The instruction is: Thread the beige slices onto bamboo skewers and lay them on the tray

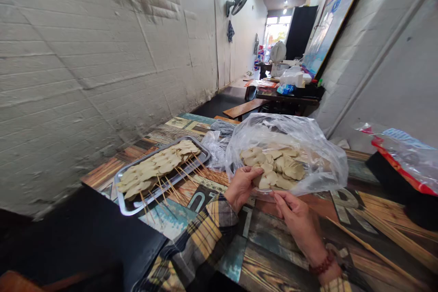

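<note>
A clear plastic bag (308, 146) full of pale flat food slices (280, 166) lies open on the table in front of me. My left hand (242, 187) reaches into its mouth, fingers closed on a slice at the near edge. My right hand (294, 216) sits just below the bag, fingers pinched together, apparently on a thin bamboo skewer that I can barely make out. To the left, a metal tray (127, 207) holds several skewered slices (157, 166) laid in rows, sticks pointing toward me.
Loose bamboo skewers (386, 232) lie on the patterned wooden table (270, 255) at the right. A red and clear bag (407, 159) sits far right. A white brick wall (85, 77) runs along the left. Benches and a cluttered table (287, 93) stand farther back.
</note>
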A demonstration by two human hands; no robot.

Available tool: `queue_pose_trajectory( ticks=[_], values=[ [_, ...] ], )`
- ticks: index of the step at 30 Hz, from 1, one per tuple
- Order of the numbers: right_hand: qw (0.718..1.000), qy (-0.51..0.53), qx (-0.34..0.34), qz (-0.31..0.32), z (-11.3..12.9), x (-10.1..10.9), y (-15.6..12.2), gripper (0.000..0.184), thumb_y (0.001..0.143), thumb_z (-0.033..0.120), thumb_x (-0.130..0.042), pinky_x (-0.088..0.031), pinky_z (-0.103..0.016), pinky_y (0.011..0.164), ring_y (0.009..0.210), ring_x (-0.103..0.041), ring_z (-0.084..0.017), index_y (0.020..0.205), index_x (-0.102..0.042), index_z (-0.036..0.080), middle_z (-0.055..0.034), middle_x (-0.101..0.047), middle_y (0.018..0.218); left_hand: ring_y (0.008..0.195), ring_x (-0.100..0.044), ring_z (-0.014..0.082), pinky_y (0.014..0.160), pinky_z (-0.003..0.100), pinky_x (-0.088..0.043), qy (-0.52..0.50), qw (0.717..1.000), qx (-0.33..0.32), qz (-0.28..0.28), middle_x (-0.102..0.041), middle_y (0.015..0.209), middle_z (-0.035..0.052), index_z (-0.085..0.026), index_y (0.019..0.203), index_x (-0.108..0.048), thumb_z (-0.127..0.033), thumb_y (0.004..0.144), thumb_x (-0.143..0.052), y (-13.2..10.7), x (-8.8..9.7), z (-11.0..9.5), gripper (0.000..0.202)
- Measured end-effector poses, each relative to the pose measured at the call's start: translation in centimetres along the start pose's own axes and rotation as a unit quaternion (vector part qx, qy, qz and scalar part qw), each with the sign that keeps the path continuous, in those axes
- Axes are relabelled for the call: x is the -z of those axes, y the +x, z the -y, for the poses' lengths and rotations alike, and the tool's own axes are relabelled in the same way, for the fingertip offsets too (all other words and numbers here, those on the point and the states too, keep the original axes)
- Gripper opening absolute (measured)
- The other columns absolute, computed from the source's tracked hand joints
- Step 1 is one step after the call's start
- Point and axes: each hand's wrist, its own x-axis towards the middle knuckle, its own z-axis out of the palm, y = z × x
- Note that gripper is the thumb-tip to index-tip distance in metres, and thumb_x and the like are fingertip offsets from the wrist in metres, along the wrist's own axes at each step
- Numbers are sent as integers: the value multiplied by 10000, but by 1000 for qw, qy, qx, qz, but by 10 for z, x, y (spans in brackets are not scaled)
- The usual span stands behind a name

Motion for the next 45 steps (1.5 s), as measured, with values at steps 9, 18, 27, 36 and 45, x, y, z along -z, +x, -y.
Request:
queue_pose_trajectory(
  ticks=[9,18,27,36,45],
  values=[
    [1000,9,17,4,-4,-1,1,438,844,563,-523,-336,-231,463,470,-421,-120,881,-709,168,53,-437,497,623,-618,121,647,226,-486,-33,999,-17,6,-697,705,46,-95,731,-699,-238,470,-885,0,-1,1,351],
    [999,49,0,-21,3,4,1,447,803,595,-556,-314,-226,443,457,-391,-109,852,-699,175,59,-427,504,621,-613,121,618,260,-505,-2,997,22,73,-668,743,23,-125,795,-667,-307,560,-865,-2,1,0,357],
    [999,50,4,-20,4,4,1,459,815,585,-548,-322,-231,450,458,-393,-113,912,-713,167,62,-425,492,656,-598,120,659,274,-495,20,996,33,76,-661,759,25,-125,771,-676,-214,506,-883,-4,1,3,348],
    [1000,13,4,-26,2,4,1,496,808,631,-523,-320,-239,452,458,-415,-123,881,-713,178,59,-444,486,661,-596,123,626,243,-469,18,997,7,76,-676,773,45,-120,798,-695,-263,482,-892,-5,-3,6,400],
    [1000,5,5,-22,13,2,-1,499,782,635,-541,-327,-233,424,430,-401,-116,859,-723,176,54,-444,472,625,-588,130,548,235,-437,49,998,2,31,-687,795,52,-130,829,-710,-265,503,-870,-7,-4,10,388]
  ],
)
